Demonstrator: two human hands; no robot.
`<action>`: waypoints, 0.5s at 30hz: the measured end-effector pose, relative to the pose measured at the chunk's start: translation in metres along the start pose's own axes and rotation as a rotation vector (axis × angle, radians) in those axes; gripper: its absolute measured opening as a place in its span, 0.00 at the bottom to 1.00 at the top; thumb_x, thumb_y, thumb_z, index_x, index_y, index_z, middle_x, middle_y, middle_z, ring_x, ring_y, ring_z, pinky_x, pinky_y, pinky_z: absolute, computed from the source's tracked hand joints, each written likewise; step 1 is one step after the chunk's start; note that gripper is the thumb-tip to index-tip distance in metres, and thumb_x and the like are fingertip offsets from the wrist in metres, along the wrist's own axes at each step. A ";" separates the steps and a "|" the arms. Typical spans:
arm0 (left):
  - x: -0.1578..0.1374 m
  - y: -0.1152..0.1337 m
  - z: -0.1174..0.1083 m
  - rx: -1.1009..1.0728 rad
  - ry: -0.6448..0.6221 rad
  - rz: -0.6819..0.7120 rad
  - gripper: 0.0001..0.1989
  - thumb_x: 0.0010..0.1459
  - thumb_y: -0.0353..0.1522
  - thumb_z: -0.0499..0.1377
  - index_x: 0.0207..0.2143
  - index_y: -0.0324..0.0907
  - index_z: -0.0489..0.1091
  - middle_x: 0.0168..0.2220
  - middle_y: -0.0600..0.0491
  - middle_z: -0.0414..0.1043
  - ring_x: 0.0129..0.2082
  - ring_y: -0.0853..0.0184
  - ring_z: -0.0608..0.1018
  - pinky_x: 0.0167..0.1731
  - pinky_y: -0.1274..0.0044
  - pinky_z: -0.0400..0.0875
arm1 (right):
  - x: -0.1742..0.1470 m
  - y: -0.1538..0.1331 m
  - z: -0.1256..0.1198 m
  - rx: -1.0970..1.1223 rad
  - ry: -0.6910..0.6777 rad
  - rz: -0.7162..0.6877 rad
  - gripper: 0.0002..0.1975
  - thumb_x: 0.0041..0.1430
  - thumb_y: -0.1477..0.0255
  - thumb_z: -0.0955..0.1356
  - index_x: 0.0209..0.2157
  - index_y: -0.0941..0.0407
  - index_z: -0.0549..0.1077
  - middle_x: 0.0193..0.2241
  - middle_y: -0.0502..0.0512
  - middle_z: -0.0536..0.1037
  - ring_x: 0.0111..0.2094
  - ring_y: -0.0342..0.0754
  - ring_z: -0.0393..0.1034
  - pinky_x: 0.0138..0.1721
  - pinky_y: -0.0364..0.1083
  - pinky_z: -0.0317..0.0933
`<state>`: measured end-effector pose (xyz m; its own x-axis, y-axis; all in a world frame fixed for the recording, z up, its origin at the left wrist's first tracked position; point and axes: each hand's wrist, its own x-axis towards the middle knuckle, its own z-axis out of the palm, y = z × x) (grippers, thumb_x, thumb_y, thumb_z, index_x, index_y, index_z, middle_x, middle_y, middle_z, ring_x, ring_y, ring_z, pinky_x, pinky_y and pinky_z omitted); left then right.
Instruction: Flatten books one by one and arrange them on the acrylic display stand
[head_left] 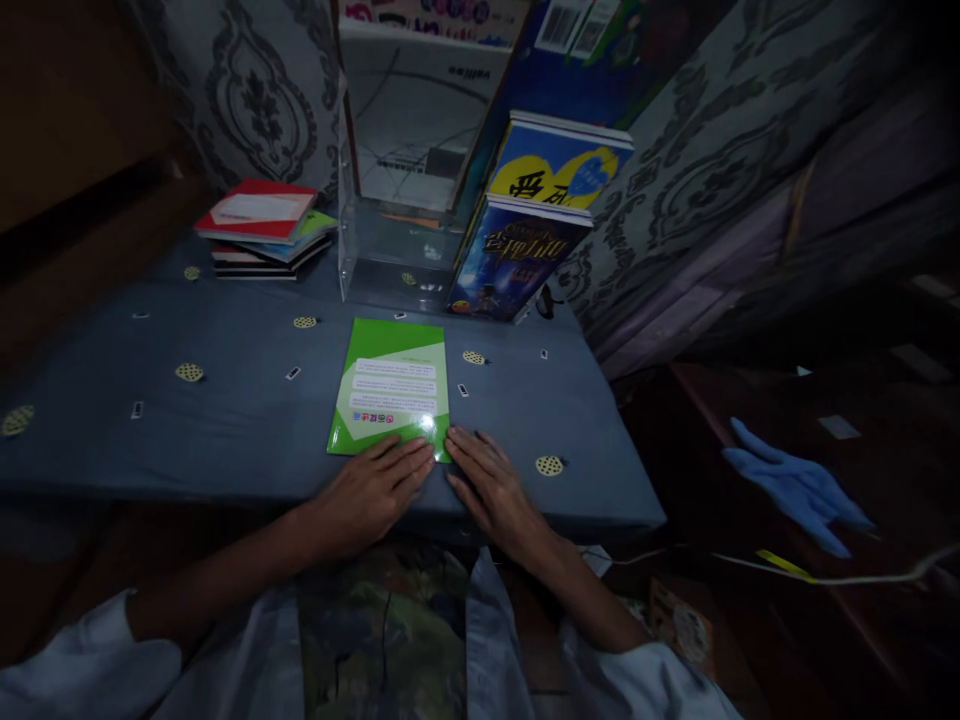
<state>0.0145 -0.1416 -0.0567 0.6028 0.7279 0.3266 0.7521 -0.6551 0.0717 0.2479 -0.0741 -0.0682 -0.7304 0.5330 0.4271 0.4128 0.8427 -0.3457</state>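
Observation:
A thin green book [394, 370] lies flat near the front edge of the cloth-covered table, its printed text upside down to me. Across its lower edge rests my left hand [379, 485], fingers stretched out on the cover. My right hand [491, 485] is beside the book's lower right corner, fingers extended and the fingertips at its edge. Neither hand grips anything. The part of the lower edge beneath my left fingers is hidden.
A stack of books [266, 230] stands at the back left. A clear acrylic rack [390, 275] holds upright books, a dark blue book [517, 260] at its front right. The patterned tablecloth [240, 430] covers the table. Blue gloves [795, 480] lie on a dark surface at right.

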 end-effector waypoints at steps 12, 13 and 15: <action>-0.061 -0.013 -0.018 0.095 0.117 -0.143 0.20 0.69 0.26 0.50 0.61 0.35 0.64 0.60 0.43 0.71 0.62 0.59 0.70 0.62 0.65 0.65 | 0.005 0.000 -0.005 -0.023 -0.040 -0.064 0.24 0.70 0.75 0.62 0.65 0.54 0.63 0.57 0.63 0.75 0.62 0.55 0.66 0.61 0.63 0.63; -0.064 -0.013 -0.020 0.101 0.134 -0.159 0.20 0.69 0.26 0.51 0.61 0.35 0.64 0.59 0.43 0.71 0.62 0.59 0.70 0.61 0.65 0.65 | 0.008 -0.001 -0.006 -0.021 -0.057 -0.082 0.23 0.70 0.75 0.62 0.64 0.54 0.64 0.56 0.63 0.76 0.61 0.55 0.67 0.61 0.63 0.63; -0.068 -0.011 -0.023 0.115 0.160 -0.200 0.20 0.68 0.27 0.51 0.61 0.36 0.64 0.58 0.42 0.72 0.61 0.59 0.71 0.60 0.65 0.67 | 0.017 -0.004 -0.008 -0.014 -0.114 -0.119 0.21 0.70 0.74 0.62 0.62 0.54 0.67 0.55 0.62 0.77 0.61 0.54 0.67 0.62 0.62 0.62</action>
<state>-0.0412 -0.1883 -0.0578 0.3964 0.7931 0.4625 0.8829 -0.4675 0.0450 0.2385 -0.0682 -0.0525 -0.8313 0.4179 0.3664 0.3265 0.9007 -0.2866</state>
